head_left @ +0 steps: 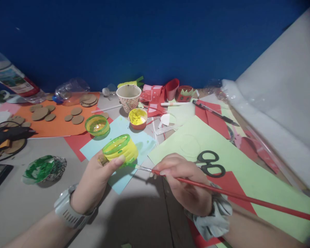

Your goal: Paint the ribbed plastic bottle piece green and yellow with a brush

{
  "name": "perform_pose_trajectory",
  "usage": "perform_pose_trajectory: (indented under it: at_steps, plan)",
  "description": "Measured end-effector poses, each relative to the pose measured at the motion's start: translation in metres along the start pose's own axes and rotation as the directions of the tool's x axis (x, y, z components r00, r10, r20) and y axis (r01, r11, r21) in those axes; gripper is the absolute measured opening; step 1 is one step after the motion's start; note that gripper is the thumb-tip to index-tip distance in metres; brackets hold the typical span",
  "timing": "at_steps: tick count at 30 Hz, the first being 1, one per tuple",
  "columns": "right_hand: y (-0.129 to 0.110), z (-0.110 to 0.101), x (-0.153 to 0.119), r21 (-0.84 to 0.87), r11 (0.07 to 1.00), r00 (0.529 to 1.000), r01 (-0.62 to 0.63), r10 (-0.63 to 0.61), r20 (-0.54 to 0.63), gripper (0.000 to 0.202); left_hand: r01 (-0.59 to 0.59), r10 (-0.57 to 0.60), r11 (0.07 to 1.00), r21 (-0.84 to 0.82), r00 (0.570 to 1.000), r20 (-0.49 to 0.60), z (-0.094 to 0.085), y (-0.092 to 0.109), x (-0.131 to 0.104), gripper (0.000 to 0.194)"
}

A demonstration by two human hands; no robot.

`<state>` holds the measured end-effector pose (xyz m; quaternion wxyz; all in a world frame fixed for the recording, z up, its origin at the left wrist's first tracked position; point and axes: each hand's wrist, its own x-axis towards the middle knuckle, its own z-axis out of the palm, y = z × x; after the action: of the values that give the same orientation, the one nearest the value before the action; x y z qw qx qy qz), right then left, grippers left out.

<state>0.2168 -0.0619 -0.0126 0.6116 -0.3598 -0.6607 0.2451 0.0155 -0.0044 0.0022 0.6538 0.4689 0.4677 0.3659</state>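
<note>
My left hand (100, 172) is closed around a small yellow-painted cup (125, 150) with a green rim, tilted so that its opening faces up and left. Between the fingers of my right hand (184, 182) is a paintbrush (222, 191) with a long red handle. Its bristles touch the cup's lower right side, where green paint shows. Behind the cup, a similar green-rimmed yellow piece (96, 125) stands beside light blue paper (142, 144). A small container of yellow paint (137, 119) is at the back. Green paint lies in a crumpled-looking holder (43, 168) at the left.
Black-handled scissors (212, 163) lie on light green paper (175, 144) at the right. A patterned paper cup (128, 98) stands at the back. Cardboard discs (40, 113) rest on orange paper (59, 129). A glue gun (10, 132) and a bottle (15, 77) are at the left.
</note>
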Motion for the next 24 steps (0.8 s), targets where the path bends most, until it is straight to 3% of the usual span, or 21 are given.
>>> perform_pose_trajectory:
  at_steps: [4, 9, 14, 20, 24]
  plan:
    - [-0.0012, -0.0008, 0.0008, -0.065, 0.995, 0.996, -0.080, 0.078, -0.033, 0.021, -0.003, 0.003, 1.000, 0.015, 1.000, -0.019, 0.0005, 0.0011, -0.0005, 0.025]
    - [-0.0020, -0.0006, 0.0013, -0.029, 1.000, 1.000, -0.003, 0.002, -0.022, 0.023, -0.001, 0.001, 1.000, -0.006, 1.000, 0.002, 0.0004, 0.0006, 0.0002, 0.021]
    - [-0.0015, -0.0014, 0.0016, -0.064, 0.995, 0.996, -0.071, 0.067, -0.059, 0.021, 0.004, -0.004, 1.000, 0.022, 1.000, 0.009, -0.0004, -0.0005, 0.0013, 0.025]
    - [-0.0014, -0.0019, 0.0014, -0.034, 0.999, 0.999, -0.015, 0.014, -0.031, 0.022, 0.012, -0.012, 1.000, 0.011, 1.000, -0.003, -0.0005, 0.0002, -0.0013, 0.029]
    - [-0.0008, -0.0019, 0.0012, -0.047, 0.996, 0.994, -0.080, 0.076, -0.076, 0.021, 0.008, -0.007, 1.000, 0.003, 1.000, -0.020, -0.0001, 0.0003, -0.0008, 0.032]
